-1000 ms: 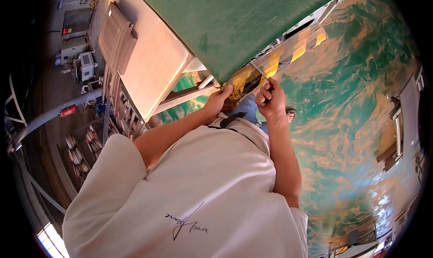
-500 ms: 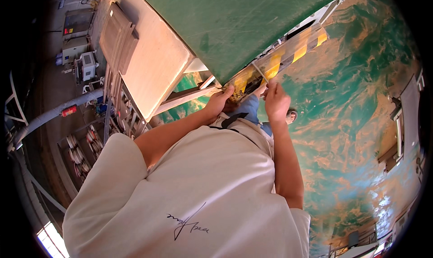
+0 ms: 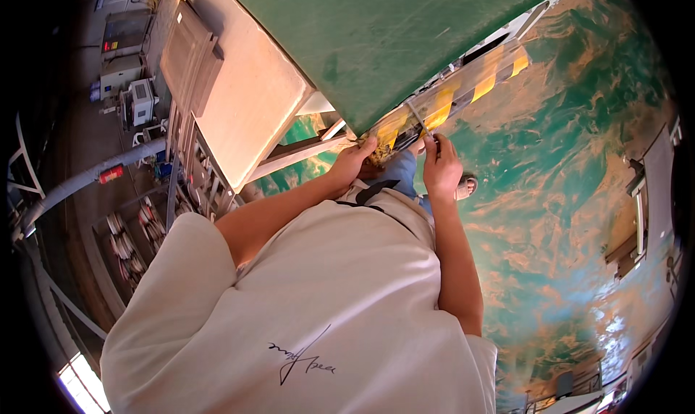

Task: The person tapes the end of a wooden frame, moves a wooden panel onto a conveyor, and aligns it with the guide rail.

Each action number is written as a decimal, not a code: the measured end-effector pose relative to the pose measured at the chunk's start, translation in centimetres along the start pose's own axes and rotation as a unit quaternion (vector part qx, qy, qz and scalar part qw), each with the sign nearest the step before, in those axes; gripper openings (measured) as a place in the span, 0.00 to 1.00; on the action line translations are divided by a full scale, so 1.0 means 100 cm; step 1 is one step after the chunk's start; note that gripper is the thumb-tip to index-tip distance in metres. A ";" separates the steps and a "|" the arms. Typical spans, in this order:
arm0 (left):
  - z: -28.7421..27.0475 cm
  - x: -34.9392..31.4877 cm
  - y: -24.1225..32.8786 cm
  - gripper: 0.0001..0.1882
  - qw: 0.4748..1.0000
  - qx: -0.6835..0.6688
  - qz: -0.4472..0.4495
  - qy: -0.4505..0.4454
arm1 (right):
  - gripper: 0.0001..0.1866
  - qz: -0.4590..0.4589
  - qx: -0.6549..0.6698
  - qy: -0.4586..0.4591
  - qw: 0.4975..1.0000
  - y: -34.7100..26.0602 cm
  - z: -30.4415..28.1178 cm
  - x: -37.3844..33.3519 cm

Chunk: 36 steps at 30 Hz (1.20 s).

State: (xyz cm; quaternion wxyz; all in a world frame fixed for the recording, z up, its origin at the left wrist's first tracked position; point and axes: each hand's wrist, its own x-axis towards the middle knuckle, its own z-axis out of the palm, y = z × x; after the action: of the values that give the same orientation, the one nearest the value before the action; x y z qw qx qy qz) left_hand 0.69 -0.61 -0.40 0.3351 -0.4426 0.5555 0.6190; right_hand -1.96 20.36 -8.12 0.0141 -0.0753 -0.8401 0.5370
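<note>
A long transparent panel with yellow-and-black stripes (image 3: pixel 439 108) runs along the near edge of a green-topped machine table (image 3: pixel 340 44). My left hand (image 3: pixel 352 163) is closed at the panel's lower left end, thumb on top, the other fingers mostly hidden. My right hand (image 3: pixel 442 169) is closed around a thin metal rod-like tool (image 3: pixel 418 117), which slants up and left across the panel's face. The tool's far end meets the panel's upper edge; its exact kind is too small to tell.
A pale board (image 3: pixel 242 88) lies to the left on a frame, with brown wooden panels (image 3: pixel 190 55) on it. A grey duct pipe (image 3: pixel 94 176) runs farther left. The floor (image 3: pixel 557 160) on the right is green, streaked with sawdust-like dust. A sandalled foot (image 3: pixel 467 186) shows beside my right hand.
My right hand has shifted slightly down and left, and the rod-like tool has tilted a little steeper with it. My left hand stays at the panel's end.
</note>
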 end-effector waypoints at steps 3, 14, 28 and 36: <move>0.000 0.001 0.002 0.38 1.000 0.011 -0.003 -0.001 | 0.21 0.185 0.132 -0.078 0.971 0.006 0.004 0.003; 0.000 0.001 0.003 0.36 1.000 0.003 -0.008 -0.004 | 0.19 0.295 0.294 -0.111 0.903 -0.031 -0.018 0.012; 0.002 -0.003 0.008 0.39 1.000 0.012 -0.008 -0.006 | 0.26 0.480 0.646 -0.223 0.551 0.014 -0.004 0.028; -0.003 0.002 0.003 0.38 1.000 -0.007 -0.015 -0.011 | 0.25 0.203 0.148 -0.049 0.967 -0.018 -0.006 0.003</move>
State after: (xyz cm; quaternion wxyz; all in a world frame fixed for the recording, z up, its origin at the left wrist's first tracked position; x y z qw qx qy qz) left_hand 0.35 -1.01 -0.48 0.3475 -0.4467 0.5405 0.6225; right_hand -2.42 20.17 -6.30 -0.1256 -0.2154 -0.7183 0.6496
